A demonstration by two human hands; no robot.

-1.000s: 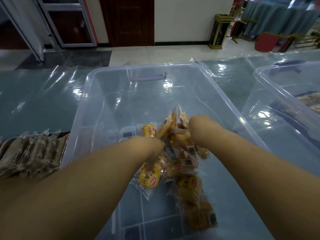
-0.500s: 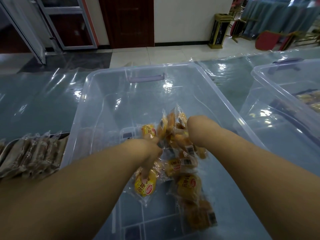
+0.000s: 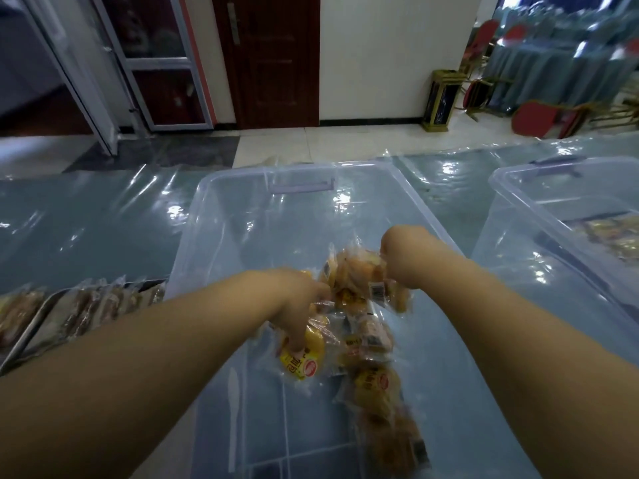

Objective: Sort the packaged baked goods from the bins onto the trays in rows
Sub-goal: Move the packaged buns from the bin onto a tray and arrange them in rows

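Two hands are down inside the clear bin [image 3: 188,233], and a fair bit is hard to read tbh. The right hand [image 3: 404,257] is bent at the wrist so its fingers are tucked out of sight, but it's fisted around a bunch of packets [image 3: 359,271] held up off the bin floor. The left hand [image 3: 297,305] points its fingers straight down and pinches the top of a yellow packet [image 3: 302,359]. More loose packets [image 3: 377,385] lie on the bin floor nearer the camera, pretty blurry. On the table [image 3: 86,229] left of the bin sits a tray [image 3: 29,335] with a row of brown packaged goods, cut off by the frame and partly behind the bin wall. A second bin [image 3: 511,243] on the right is cut off too, with a strip of table between the bins. The far half of the clear bin is open room.
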